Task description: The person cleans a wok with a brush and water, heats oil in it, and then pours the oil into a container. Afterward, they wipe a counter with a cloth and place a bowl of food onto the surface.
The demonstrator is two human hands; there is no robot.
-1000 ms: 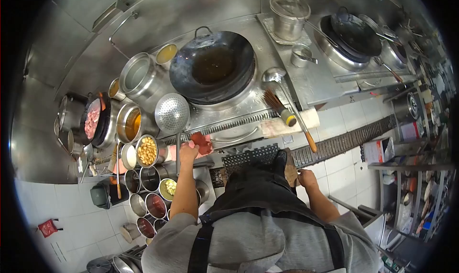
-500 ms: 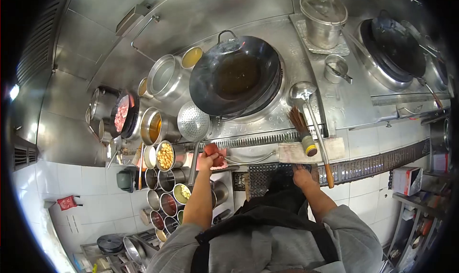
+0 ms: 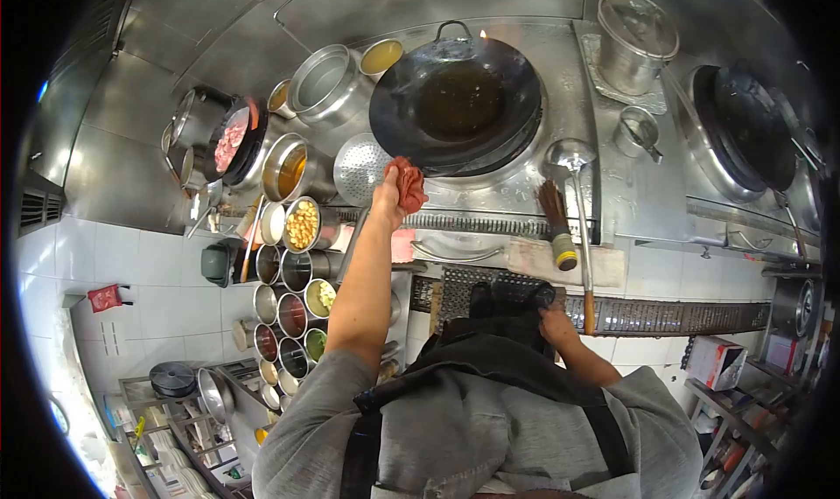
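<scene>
My left hand (image 3: 388, 193) is closed round a crumpled reddish cloth (image 3: 407, 186), just below the near rim of the black wok (image 3: 459, 105). Dark liquid lies in the wok, which sits on the burner. A perforated skimmer (image 3: 359, 171) rests to the left of that hand, its handle partly behind my forearm. My right hand (image 3: 557, 326) is low by the apron, near the stove's front edge; its fingers are partly hidden. Above it are a ladle (image 3: 570, 155) with a wooden handle end and a bristle brush (image 3: 556, 223).
Steel pots, one holding orange liquid (image 3: 289, 168), stand left of the wok. A pot of yellow-brown pieces (image 3: 302, 225) and several containers of ingredients are below them. A pan of raw meat (image 3: 232, 142) is further left. A second wok (image 3: 752, 127) and a lidded pot (image 3: 637, 44) stand right.
My left hand has moved up with the cloth from the stove's front edge towards the wok. My right hand stays low. The camera view has shifted a little, and a small flame shows behind the wok.
</scene>
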